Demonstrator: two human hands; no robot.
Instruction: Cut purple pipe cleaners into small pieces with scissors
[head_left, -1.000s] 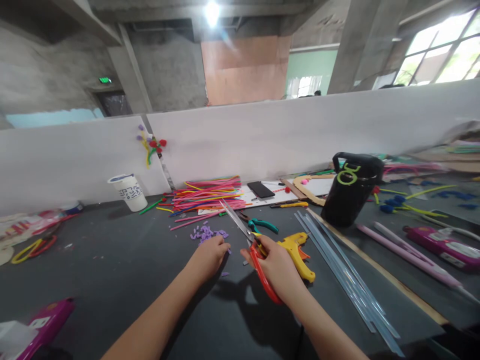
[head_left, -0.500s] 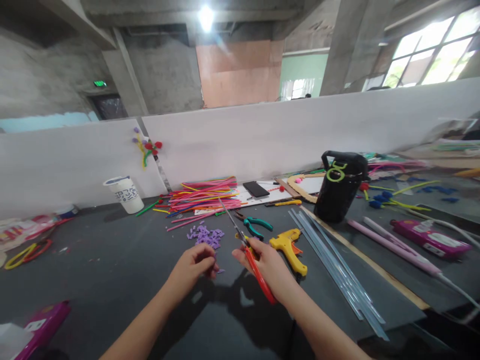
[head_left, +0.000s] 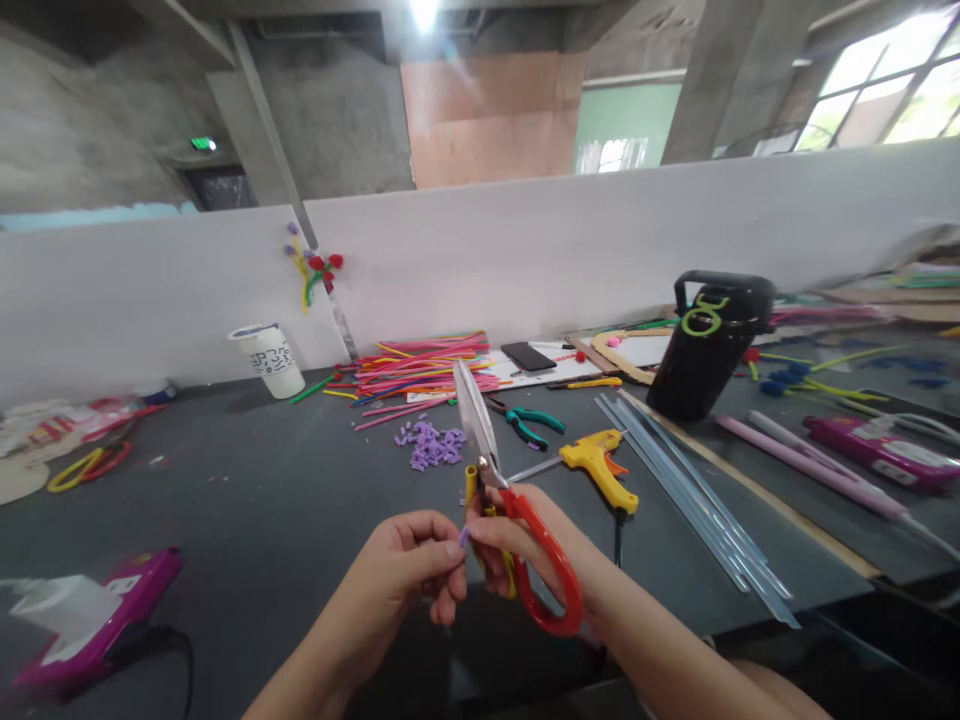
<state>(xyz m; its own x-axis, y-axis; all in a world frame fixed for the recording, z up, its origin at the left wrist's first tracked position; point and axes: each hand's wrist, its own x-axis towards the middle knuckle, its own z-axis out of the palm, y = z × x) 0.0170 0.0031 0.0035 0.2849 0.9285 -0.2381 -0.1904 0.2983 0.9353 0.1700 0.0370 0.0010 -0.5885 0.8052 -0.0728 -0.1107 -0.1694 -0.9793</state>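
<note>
My right hand (head_left: 525, 550) grips red and yellow handled scissors (head_left: 517, 520), blades together and pointing up and away. My left hand (head_left: 409, 570) is pinched, its fingertips meeting my right hand's fingertips on a tiny purple piece (head_left: 463, 537). Both hands are raised above the dark table (head_left: 262, 500). A small heap of purple cut bits (head_left: 433, 445) lies on the table beyond them. A pile of coloured pipe cleaners (head_left: 420, 375) lies farther back by the white partition.
A yellow glue gun (head_left: 600, 465), green-handled pliers (head_left: 529, 420) and clear glue sticks (head_left: 690, 490) lie to the right. A black container (head_left: 709, 345) stands beyond them. A white cup (head_left: 268, 358) is back left. Pink glue guns (head_left: 112, 610) (head_left: 877, 450) lie at both sides.
Both hands rose from the table and came nearer to me. The scissors tilted more upright. My left hand left the purple heap and now pinches a small purple piece against my right fingertips.
</note>
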